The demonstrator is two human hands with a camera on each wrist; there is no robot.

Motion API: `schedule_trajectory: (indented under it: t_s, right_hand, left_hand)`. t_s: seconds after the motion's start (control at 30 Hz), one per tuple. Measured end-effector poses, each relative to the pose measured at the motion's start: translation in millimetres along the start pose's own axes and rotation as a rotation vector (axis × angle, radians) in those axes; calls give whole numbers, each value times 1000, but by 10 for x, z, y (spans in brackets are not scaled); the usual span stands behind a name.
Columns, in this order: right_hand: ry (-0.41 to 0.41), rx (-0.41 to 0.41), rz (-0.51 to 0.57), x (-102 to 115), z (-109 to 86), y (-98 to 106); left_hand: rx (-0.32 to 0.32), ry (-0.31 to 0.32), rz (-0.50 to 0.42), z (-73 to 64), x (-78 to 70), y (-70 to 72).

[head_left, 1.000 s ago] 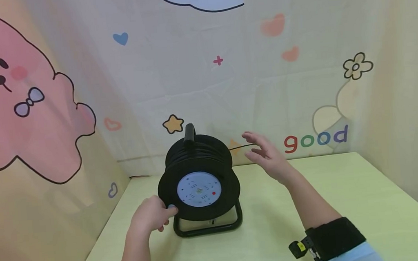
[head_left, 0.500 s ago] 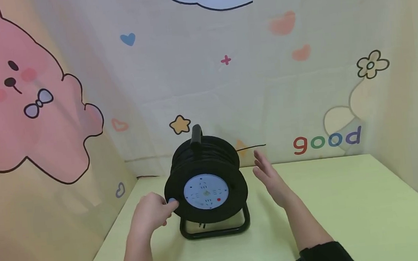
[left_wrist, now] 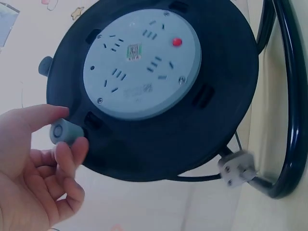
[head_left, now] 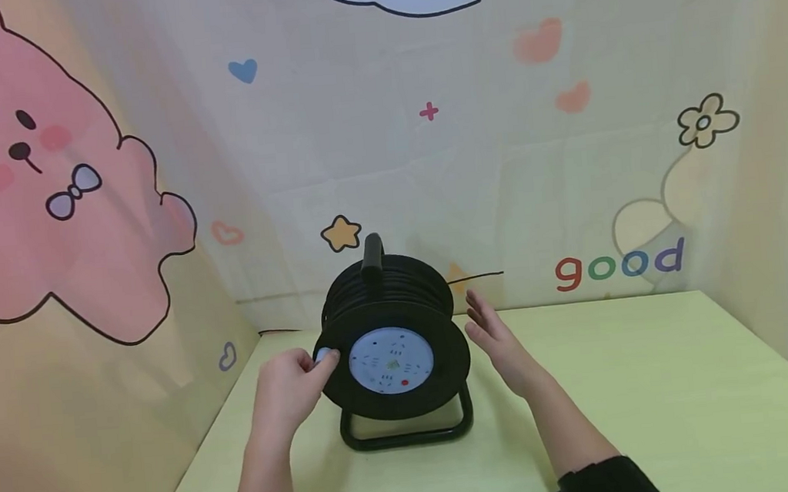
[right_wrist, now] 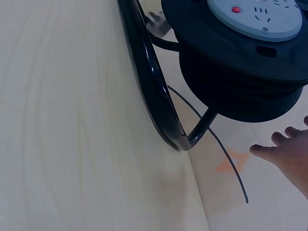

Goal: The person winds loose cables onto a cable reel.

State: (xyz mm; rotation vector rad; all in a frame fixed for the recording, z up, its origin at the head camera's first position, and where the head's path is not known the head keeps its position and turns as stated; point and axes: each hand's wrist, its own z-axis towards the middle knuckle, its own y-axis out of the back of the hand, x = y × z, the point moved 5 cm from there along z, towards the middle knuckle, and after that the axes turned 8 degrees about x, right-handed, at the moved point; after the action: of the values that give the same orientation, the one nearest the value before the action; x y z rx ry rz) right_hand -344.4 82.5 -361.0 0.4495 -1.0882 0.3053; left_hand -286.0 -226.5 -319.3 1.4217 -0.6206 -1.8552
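Note:
A black cable reel (head_left: 451, 369) stands upright on its tubular frame (head_left: 416, 439), with a pale socket panel (head_left: 392, 360) facing me. My left hand (head_left: 287, 393) pinches the small grey knob (left_wrist: 67, 132) at the left edge of the reel's front disc, between thumb and fingers. Beside the reel's right side, my right hand (head_left: 507, 357) is raised with its fingers extended, apart from the reel and holding nothing. A plug (left_wrist: 237, 168) on a short cord hangs near the frame in the left wrist view. Black cable is wound behind the disc.
The reel's carrying handle (head_left: 372, 259) rises at the top. A thin dark line (head_left: 476, 276) runs right from behind the reel against the printed backdrop (head_left: 387, 161). The pale yellow tabletop (head_left: 641, 389) extends to both sides and ends at the backdrop.
The reel's front has turned clockwise, with the knob and my left hand moving upward. My right hand has come lower and closer to the reel. The head view has shifted slightly.

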Motion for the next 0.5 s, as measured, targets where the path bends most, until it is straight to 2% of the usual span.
schedule_trajectory:
  t_s: [0.1,0.23,0.37,0.5]
  right_hand:
    - [0,0,-1,2,1,-5]
    - [-6,-6,-12,34,-2,-11]
    - [-5,-12,-17,31,5,7]
    - [13,-10,20,-102,42,52]
  left_hand:
    - [-40,-33,-81,-27,-76,7]
    - [-52,-102,-173,-52,-177,-17]
    - [-60,-193,-218,-59,-267,-49]
    - [-87,-287,-236,-63,-361,-85]
